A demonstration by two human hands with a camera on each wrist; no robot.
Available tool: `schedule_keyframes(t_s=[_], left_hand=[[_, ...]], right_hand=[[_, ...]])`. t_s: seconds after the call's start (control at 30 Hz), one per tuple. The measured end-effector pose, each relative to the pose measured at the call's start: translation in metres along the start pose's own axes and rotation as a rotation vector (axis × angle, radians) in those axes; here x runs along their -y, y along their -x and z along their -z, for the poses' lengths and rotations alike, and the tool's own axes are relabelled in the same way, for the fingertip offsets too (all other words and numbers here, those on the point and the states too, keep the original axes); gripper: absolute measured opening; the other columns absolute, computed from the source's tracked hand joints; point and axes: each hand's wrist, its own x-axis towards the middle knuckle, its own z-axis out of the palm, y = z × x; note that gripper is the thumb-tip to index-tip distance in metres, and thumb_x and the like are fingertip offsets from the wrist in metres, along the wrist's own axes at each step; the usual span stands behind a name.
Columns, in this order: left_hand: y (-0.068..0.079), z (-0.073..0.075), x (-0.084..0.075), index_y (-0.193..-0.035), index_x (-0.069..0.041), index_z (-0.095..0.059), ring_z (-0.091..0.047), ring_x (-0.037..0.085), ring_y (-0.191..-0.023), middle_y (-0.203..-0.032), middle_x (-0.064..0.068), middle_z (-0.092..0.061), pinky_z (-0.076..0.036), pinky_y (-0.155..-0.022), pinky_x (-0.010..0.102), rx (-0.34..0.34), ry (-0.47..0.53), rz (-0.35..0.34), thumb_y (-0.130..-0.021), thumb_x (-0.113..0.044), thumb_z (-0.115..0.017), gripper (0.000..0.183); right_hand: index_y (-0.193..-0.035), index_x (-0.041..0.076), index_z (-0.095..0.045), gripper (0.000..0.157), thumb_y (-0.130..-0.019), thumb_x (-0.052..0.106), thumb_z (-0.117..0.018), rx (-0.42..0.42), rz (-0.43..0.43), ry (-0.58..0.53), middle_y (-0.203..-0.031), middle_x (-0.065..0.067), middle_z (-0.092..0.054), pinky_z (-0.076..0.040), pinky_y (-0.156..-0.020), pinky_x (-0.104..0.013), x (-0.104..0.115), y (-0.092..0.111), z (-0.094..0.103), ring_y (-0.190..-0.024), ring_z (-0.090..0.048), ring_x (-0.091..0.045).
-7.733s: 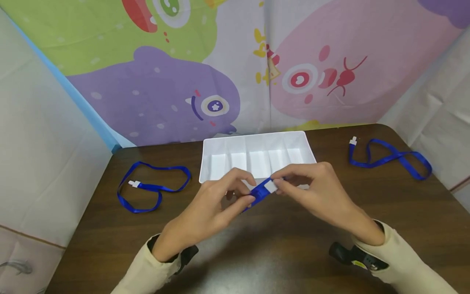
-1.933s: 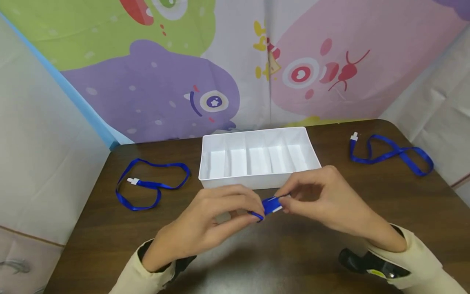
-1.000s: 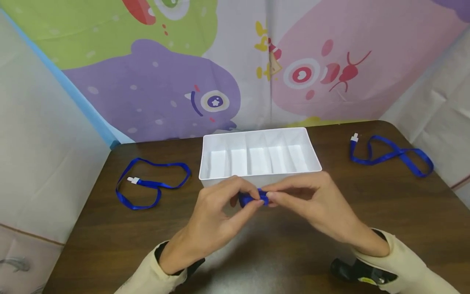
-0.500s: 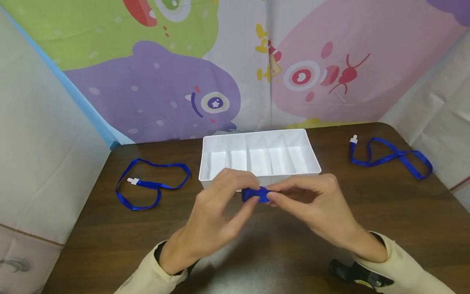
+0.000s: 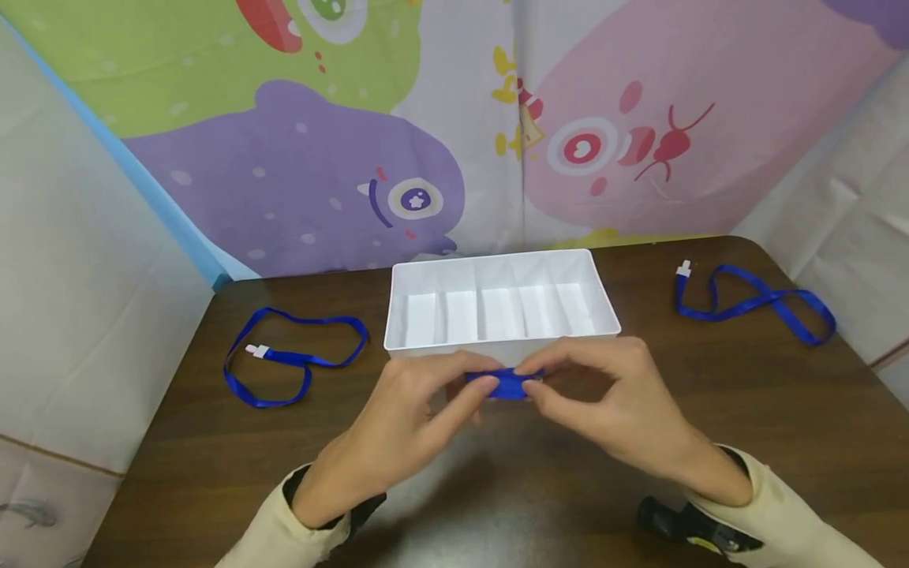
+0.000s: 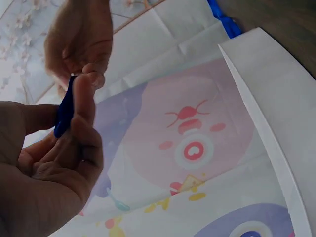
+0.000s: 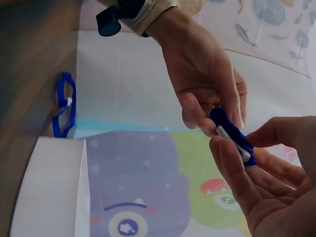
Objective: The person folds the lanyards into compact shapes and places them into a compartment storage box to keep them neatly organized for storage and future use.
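A folded blue lanyard (image 5: 508, 386) is held up in front of the divided white box. My left hand (image 5: 398, 430) pinches its left end between thumb and fingers, and my right hand (image 5: 625, 414) pinches its right end. The right wrist view shows the lanyard as a compact bundle, with its white plastic clip (image 7: 245, 155) lying along the blue strap. In the left wrist view, the bundle (image 6: 64, 113) appears edge-on between my left thumb and fingers, and my right hand (image 6: 81, 39) reaches its far end.
The white box (image 5: 497, 345) has several compartments, none holding anything visible. One blue lanyard (image 5: 301, 359) lies looped on the table at left, another (image 5: 753, 304) at right. A cartoon-printed cloth (image 5: 298, 189) hangs behind the brown table (image 5: 568, 497).
Earlier the strap was stretched slantwise between my hands with its white clip showing. It is now a compact fold held level. Over the last half second, my fingers have shifted along it.
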Motion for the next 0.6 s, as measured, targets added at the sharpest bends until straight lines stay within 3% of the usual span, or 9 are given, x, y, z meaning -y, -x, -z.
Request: schedule_keyframes(t_s=[0.13,0.3,0.47,0.6], left_hand=[[0.001,-0.005,-0.001,-0.104,-0.005,-0.07,-0.057,-0.002,-0.063,-0.073,-0.004,-0.063,-0.045,-0.057,0.009,-0.024,-0.058,-0.087,-0.098,-0.005,-0.061,0.011],[0.001,-0.01,-0.002,-0.104,-0.003,-0.069,-0.055,0.002,-0.067,-0.08,-0.002,-0.063,-0.045,-0.062,0.009,-0.013,-0.124,-0.182,-0.101,-0.006,-0.057,0.012],[0.002,-0.009,-0.003,-0.112,-0.002,-0.066,-0.06,0.002,-0.078,-0.095,0.0,-0.068,-0.048,-0.072,0.011,0.099,-0.125,-0.115,-0.099,-0.004,-0.06,0.014],[0.004,-0.008,-0.004,-0.117,-0.003,-0.064,-0.063,0.002,-0.085,-0.1,-0.001,-0.069,-0.05,-0.078,0.013,0.176,-0.141,-0.068,-0.097,-0.003,-0.061,0.02]], right_hand=[[-0.106,0.006,-0.071,0.033,-0.077,-0.007,-0.081,0.004,0.075,0.117,-0.094,-0.001,-0.074,-0.058,-0.073,-0.027,-0.001,0.0,-0.002,-0.08,-0.071,-0.012],[-0.108,0.01,-0.074,0.03,-0.081,-0.001,-0.08,0.074,0.126,0.258,-0.1,0.004,-0.074,-0.055,-0.078,-0.021,0.001,0.0,0.001,-0.087,-0.069,-0.007],[-0.11,0.01,-0.075,0.031,-0.082,0.0,-0.079,0.151,0.112,0.36,-0.105,0.005,-0.074,-0.054,-0.081,-0.02,0.002,0.0,0.009,-0.093,-0.069,-0.007],[-0.109,0.011,-0.075,0.029,-0.081,0.003,-0.081,0.179,0.132,0.421,-0.1,0.008,-0.071,-0.051,-0.072,-0.016,0.001,0.0,0.013,-0.086,-0.064,-0.004]])
